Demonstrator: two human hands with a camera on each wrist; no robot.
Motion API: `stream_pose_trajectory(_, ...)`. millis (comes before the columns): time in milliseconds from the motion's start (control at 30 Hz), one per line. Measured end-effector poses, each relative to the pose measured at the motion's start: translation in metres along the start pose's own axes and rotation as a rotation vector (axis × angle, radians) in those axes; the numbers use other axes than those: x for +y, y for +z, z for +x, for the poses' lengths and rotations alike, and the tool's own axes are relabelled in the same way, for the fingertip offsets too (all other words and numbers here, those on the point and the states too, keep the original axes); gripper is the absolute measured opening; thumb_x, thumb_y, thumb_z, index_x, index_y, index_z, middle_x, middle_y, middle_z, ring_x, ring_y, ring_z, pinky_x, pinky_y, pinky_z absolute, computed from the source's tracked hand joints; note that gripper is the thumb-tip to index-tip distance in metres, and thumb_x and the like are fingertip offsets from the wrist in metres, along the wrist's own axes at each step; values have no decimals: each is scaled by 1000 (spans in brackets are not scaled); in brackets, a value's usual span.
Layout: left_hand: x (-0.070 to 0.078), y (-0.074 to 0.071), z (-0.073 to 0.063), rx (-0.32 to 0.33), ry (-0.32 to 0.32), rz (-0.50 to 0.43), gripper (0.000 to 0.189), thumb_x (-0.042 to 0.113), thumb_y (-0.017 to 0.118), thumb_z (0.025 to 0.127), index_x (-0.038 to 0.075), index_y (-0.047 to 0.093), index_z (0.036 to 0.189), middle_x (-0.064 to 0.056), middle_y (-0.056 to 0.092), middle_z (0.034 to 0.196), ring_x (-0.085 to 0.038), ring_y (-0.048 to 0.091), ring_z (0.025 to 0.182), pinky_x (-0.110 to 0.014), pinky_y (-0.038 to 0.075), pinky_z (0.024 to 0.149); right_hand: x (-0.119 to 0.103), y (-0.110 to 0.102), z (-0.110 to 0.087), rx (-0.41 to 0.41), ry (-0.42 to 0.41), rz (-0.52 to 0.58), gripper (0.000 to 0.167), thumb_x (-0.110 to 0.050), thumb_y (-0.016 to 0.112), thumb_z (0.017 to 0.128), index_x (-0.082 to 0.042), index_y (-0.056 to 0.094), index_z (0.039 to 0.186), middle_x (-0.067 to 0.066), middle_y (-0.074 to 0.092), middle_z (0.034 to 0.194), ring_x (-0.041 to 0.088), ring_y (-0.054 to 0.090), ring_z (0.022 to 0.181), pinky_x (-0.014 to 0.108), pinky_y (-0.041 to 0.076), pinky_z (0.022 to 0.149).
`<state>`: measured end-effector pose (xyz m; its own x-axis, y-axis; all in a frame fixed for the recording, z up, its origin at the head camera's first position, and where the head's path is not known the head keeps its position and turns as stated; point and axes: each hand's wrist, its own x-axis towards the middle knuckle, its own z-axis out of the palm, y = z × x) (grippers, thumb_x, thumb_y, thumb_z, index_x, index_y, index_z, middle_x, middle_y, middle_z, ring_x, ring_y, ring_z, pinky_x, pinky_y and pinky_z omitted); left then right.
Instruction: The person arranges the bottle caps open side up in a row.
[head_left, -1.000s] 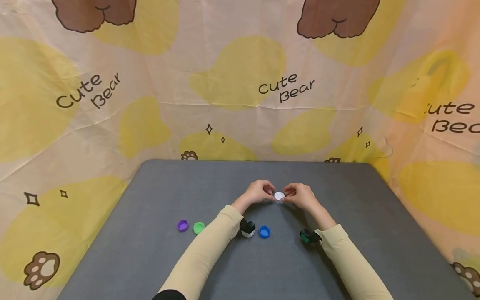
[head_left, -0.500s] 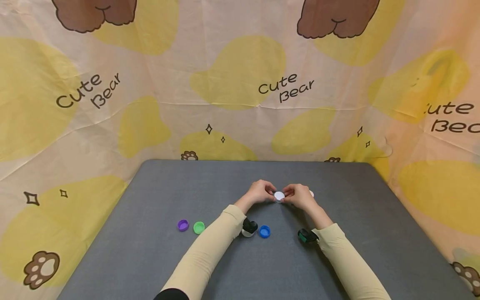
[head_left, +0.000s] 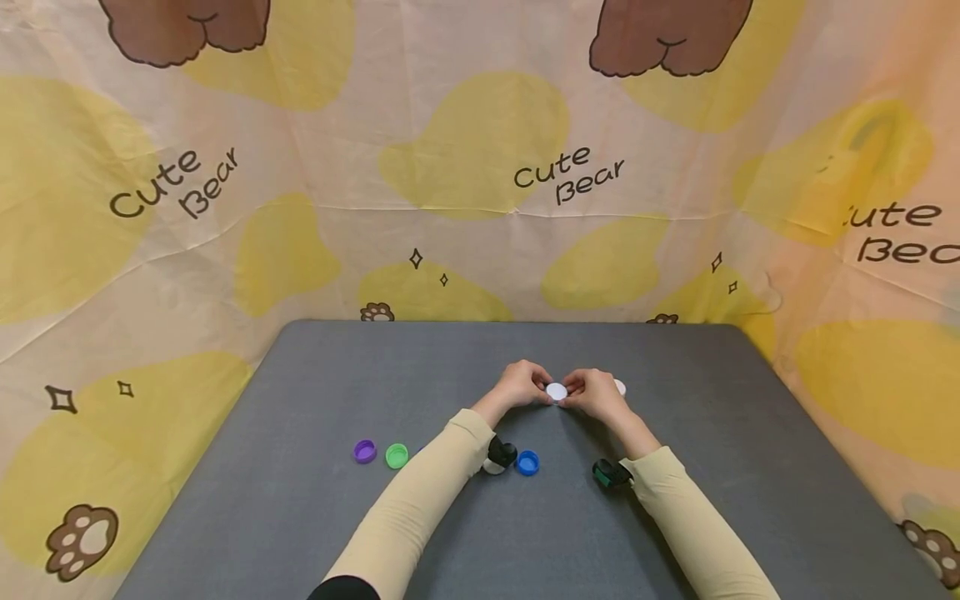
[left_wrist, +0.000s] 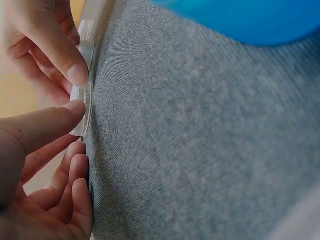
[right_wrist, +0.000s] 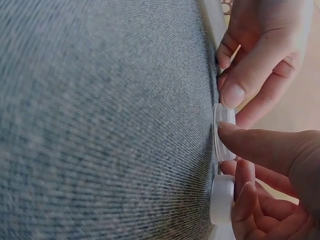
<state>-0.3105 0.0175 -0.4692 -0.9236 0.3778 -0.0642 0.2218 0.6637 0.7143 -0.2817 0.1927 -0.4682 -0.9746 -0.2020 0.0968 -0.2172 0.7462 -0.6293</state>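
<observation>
Both hands meet at a white ribbed screw cap (head_left: 557, 392) low over the grey table. A clear edge shows along the underside of this cap (right_wrist: 223, 132). My left hand (head_left: 522, 383) pinches it from the left, the thumb on its side in the left wrist view. From the right, my right hand (head_left: 596, 392) pinches the same cap between thumb and fingers. A second white cap (right_wrist: 221, 200) stands on the table beside the right hand's curled lower fingers, partly hidden behind that hand in the head view.
Nearer on the grey table (head_left: 300, 517) lie a purple cap (head_left: 364, 452), a green cap (head_left: 397, 456) and a blue cap (head_left: 528, 462), hollow sides up. The left wrist strap partly covers another white cap (head_left: 494, 468). A patterned cloth (head_left: 480, 167) hangs behind the table.
Both hands keep hold of the white cap in nearly the same spot. My right wrist has shifted slightly left, and the second white cap shows more beside that hand.
</observation>
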Motion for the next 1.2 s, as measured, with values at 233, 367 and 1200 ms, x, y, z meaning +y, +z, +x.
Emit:
stream_pose_trajectory(233,1,-3,-1,-21,4,18,24,17,82,73,15,74,95,3,64,79,-10,55,74,-23,45,66,-1,2,1,0,3,-14,33,-12,84,69,1,70,96,9,71,82,14,64,70,27,49,62)
stream_pose_trajectory(367,2,-4,-1,-25,4,20,23,18,82,74,15,74,95,3,63,79,-11,55,74,-24,45,66,-2,2,1,2,8,-12,33,-12,84,69,1,70,97,9,71,82,14,64,70,28,49,63)
stream_pose_trajectory(1200,-1,1,-2,30,37,13,25,15,83,72,13,71,94,0,64,81,-12,54,73,-25,44,67,2,6,-3,37,-74,-7,30,-12,82,72,-3,71,98,9,71,89,13,59,67,29,49,61)
